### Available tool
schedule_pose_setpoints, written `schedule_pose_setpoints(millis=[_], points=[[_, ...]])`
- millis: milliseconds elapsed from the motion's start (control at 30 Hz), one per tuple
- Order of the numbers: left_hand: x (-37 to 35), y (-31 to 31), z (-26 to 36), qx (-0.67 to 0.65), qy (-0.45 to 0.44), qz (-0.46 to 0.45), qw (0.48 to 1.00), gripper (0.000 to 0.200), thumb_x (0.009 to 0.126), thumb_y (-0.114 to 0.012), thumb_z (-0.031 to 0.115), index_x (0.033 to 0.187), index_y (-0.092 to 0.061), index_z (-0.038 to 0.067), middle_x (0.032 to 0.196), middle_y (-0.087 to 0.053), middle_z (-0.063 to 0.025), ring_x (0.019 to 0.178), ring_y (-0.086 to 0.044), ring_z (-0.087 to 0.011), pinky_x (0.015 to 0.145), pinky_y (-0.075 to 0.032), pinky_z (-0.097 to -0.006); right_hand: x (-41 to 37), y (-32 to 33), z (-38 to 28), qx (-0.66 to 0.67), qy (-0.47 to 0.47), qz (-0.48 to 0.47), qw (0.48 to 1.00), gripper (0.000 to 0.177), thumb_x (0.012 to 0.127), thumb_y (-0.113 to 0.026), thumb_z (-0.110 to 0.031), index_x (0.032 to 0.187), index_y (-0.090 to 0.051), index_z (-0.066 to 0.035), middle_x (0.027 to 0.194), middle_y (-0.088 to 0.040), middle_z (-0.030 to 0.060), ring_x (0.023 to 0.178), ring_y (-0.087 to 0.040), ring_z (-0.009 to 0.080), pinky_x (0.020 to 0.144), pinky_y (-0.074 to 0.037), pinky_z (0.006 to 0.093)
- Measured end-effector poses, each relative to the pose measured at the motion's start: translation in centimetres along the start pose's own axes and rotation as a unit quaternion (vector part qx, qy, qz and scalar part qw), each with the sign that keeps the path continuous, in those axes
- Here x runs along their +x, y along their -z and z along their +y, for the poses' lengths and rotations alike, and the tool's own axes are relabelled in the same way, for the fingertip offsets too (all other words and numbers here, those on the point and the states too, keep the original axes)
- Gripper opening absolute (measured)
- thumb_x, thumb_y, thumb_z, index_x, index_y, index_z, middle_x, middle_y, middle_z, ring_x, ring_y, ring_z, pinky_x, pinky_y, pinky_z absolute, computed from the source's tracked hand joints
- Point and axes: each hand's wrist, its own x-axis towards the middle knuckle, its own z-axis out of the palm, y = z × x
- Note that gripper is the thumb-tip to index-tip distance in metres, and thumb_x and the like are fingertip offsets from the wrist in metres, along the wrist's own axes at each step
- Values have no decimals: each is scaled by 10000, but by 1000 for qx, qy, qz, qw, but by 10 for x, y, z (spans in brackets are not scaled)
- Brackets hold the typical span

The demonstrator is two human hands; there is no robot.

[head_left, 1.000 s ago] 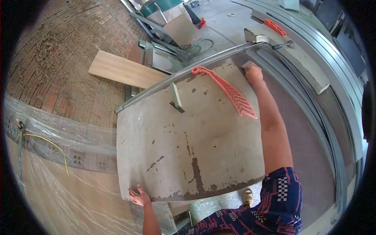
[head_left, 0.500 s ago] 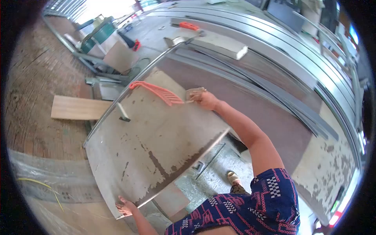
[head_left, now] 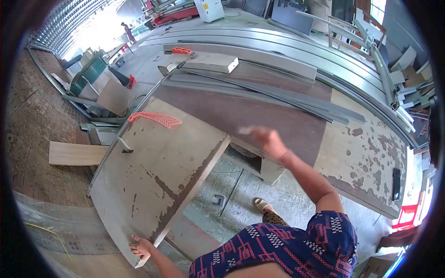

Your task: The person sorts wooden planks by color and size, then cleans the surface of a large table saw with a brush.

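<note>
Left hand (head_left: 140, 248): grip closed on the near corner of the worn panel (head_left: 157, 171), which lies beside the table (head_left: 278, 120). Right hand (head_left: 271, 142): raised (blurred, grip indeterminable). Probable step: repositioning the panel, which calls for a second hold.

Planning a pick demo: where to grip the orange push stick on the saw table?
Grip the orange push stick by its narrow looped end, near the fence rail, coming from above on the open table side. It lies flat, so a top pinch across that slim end likely suits best.
</note>
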Motion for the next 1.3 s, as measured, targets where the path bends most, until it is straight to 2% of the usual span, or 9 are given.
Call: schedule_pose_setpoints(millis=[200,233,300,500,600,667,967,1167,1300], points=[[17,-37,-10,169,1,128,977,799,797,-257,720,1356,-334,153,1350,-363,-85,1311,-226,-252,959,-169,-608,19,62,35,-300,-86,175,934,225,843,-491,-153,1005,-630,-84,1036,-607,154,979,-570,319,844,-451,361],[4,-7,-1,-7,2,-6,1000,800,797,-257,720,1355,-333,152,1347,-366,-84,1311,-226,-251,960,-163,-612,22,59,53,-321,-100,169,926,220,833,-496,-152,989,-635,-84,1040,-607,152,987,-565,319,857,-442,372],[9,-22,-5,-20,0,17,1000,794,797,-254,719,1351,-342,156,1346,-369,-80,1305,-240,-246,962,-157,-614,32,28,108,-436,-26,223,871,215,797,-491,-111,939,-650,-87,1094,-587,141,1048,-529,325,913,-394,425],[2,-8,0,-8,6,22,1000,777,795,-266,716,1341,-364,171,1348,-379,-68,1291,-273,-238,958,-161,-615,93,-122,102,-288,-74,-37,954,304,760,-538,-135,1053,-607,-95,1080,-592,119,984,-565,286,846,-457,382],[8,-11,-2,-3,9,33,999,770,794,-272,716,1334,-371,177,1325,-403,-66,1285,-284,-236,944,-186,-606,56,-182,19,10,13,-207,978,282,720,-591,-108,994,-648,-141,1012,-633,76,925,-601,252,820,-475,366],[13,-16,-3,1,21,34,999,765,794,-269,718,1333,-370,186,1311,-416,-66,1279,-291,-236,934,-203,-598,28,-189,-27,14,-11,-183,983,321,691,-574,-9,989,-647,-105,1028,-626,98,938,-601,259,825,-474,364],[17,-36,-7,-44,0,80,996,728,803,-252,717,1326,-377,227,1281,-437,-72,1261,-309,-240,940,-176,-588,-58,107,-2,-181,-68,279,941,399,779,-407,73,1089,-608,-79,1135,-596,101,1053,-553,187,887,-419,295],[9,-23,-5,-73,-15,76,994,757,799,-250,724,1325,-377,195,1267,-449,-85,1267,-296,-241,949,-139,-617,-126,142,41,-332,-324,271,843,228,830,-462,-119,993,-623,-107,976,-620,144,897,-596,289,767,-477,363],[8,-17,-4,-87,-18,53,995,776,794,-249,731,1335,-361,186,1292,-434,-85,1281,-276,-246,956,-116,-630,-102,11,11,-376,0,208,903,215,836,-452,-58,970,-620,-69,1043,-598,158,950,-567,317,815,-449,408]])
